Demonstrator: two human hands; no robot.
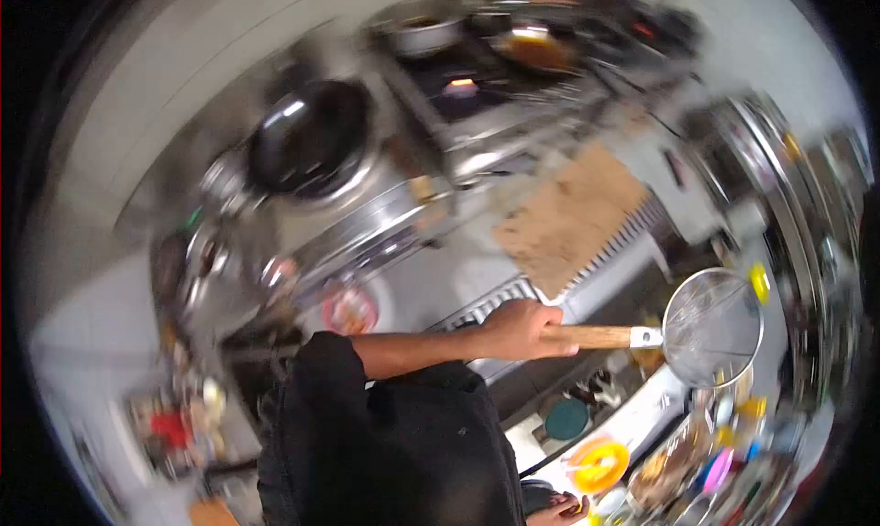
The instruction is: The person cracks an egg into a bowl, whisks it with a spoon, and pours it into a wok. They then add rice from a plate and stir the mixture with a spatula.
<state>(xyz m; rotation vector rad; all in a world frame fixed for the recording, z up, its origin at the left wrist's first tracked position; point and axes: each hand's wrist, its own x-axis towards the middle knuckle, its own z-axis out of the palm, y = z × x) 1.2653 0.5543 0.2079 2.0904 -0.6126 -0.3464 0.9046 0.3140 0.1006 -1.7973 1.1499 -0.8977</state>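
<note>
My left hand (521, 330) is closed around the wooden handle of a round wire-mesh skimmer (713, 328), my forearm reaching across in front of my dark clothing. The skimmer's mesh head points to the right, out over the gap beside the counter, and nothing can be made out in it. At the bottom edge, what looks like my right hand (561, 509) is partly cut off. Its fingers are loosely bent and a little apart, with nothing visible in them. Close to that hand is an orange bowl (599, 465) on the white counter.
A large black wok (312, 139) sits on the steel range. Pans stand on the stove (463, 100) at the back, where a flame glows. Brown cardboard (573, 216) lies on the floor by a drain grate (623, 237). Steel racks (770, 169) line the right side.
</note>
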